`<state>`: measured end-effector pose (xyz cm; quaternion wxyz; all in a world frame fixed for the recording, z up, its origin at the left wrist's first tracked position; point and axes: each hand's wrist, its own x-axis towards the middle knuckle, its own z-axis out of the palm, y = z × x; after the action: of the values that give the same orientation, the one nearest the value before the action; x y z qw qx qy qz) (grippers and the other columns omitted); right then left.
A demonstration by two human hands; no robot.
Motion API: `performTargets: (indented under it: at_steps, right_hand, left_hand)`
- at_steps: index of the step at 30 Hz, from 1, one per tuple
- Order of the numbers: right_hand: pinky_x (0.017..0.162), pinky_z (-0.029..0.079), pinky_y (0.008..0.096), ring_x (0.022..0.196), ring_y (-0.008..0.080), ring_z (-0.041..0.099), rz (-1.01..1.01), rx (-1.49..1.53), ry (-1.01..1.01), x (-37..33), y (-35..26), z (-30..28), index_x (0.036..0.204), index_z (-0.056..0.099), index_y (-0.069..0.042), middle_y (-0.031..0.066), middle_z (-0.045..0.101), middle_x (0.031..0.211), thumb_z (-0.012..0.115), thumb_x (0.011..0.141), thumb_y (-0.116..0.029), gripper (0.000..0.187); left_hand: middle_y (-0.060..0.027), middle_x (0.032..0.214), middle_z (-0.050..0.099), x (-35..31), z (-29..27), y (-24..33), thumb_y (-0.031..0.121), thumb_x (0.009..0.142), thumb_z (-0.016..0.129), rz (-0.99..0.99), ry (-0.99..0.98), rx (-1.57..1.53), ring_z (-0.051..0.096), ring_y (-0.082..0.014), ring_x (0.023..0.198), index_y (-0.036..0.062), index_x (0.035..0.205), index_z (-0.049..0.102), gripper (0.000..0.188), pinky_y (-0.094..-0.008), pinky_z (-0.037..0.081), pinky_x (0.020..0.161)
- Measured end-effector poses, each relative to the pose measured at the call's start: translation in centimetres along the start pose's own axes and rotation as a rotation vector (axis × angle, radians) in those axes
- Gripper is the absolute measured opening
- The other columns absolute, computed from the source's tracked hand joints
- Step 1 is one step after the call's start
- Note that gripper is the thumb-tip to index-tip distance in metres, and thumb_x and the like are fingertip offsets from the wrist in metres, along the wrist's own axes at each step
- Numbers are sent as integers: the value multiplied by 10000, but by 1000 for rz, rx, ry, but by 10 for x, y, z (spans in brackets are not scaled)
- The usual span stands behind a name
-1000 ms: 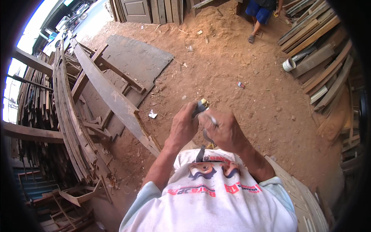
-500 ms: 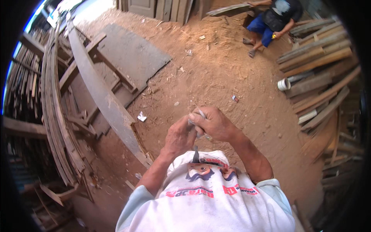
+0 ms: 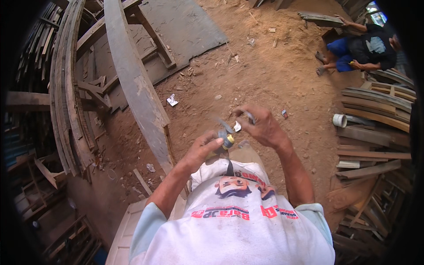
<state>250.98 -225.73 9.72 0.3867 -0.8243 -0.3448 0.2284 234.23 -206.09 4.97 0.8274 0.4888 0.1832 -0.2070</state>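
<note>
From my remote view, going left to right, a long plank (image 3: 132,75) slants from far left toward the left hand (image 3: 202,150), which I see closed around a dark piece (image 3: 229,139) with a yellow end. That piece sits at the left hand's right side, held up in front of the shirt (image 3: 247,212), its yellow end facing right, toward the other hand; fingers cover too much of it for me to be sure of its long axis. Just beyond it on the far side, a grey strip (image 3: 225,125) runs from far left to near right, blurred, so I cannot tell where it ends. The right hand (image 3: 267,128) is up to the right and slightly farther, apart from the piece, its fingers curled around a grey band (image 3: 251,117). The left hand is thus the nearer one. Well right lies a white pipe (image 3: 339,120), beside stacked boards (image 3: 375,108).
</note>
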Motion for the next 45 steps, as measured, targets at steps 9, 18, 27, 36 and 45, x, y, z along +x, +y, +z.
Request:
performTargets:
  at_steps: [9, 18, 27, 36, 45]
  right_hand:
    - [911, 587, 336, 1046, 175, 716, -69, 503, -113, -8, 37, 23, 1405, 650, -67, 146, 698, 1376, 750, 958, -71, 458]
    - [1048, 556, 380, 1238, 218, 670, -262, 603, 17, 12, 81, -53, 1535, 544, -104, 129, 644, 1430, 748, 1003, -104, 569]
    - [847, 540, 324, 968, 114, 646, -334, 597, -95, -26, 131, -175, 1209, 670, -58, 40, 713, 1065, 853, 930, -203, 365]
    - [780, 549, 404, 915, 299, 706, -411, 191, 17, -42, 170, -216, 1083, 653, -51, 117, 683, 944, 733, 972, -167, 180]
    - [760, 562, 472, 913, 399, 714, -307, 213, 197, -46, 182, -232, 1126, 690, -74, 170, 696, 991, 690, 1000, -215, 190]
  left_hand:
    - [-142, 923, 717, 13, 24, 52, 465, 1045, 631, -29, -89, -124, 503, -73, 538, 65, 1161, 605, 417, -211, 351, 458]
    - [-115, 937, 702, 77, 95, 102, 468, 995, 667, 125, -107, 116, 693, -186, 869, 14, 1118, 628, 472, -315, 542, 789]
    - [-117, 856, 656, 143, 164, 130, 335, 1023, 667, -56, -358, 93, 490, -118, 552, 12, 1122, 624, 340, -279, 337, 467]
    - [-118, 1260, 682, 153, 216, 153, 219, 1010, 681, 101, -284, 423, 661, -206, 1139, 0, 1316, 665, 376, -302, 519, 964]
    - [-123, 1236, 735, 172, 256, 183, 161, 1008, 694, -257, -285, 167, 708, -241, 1145, 4, 1295, 661, 328, -379, 549, 1000]
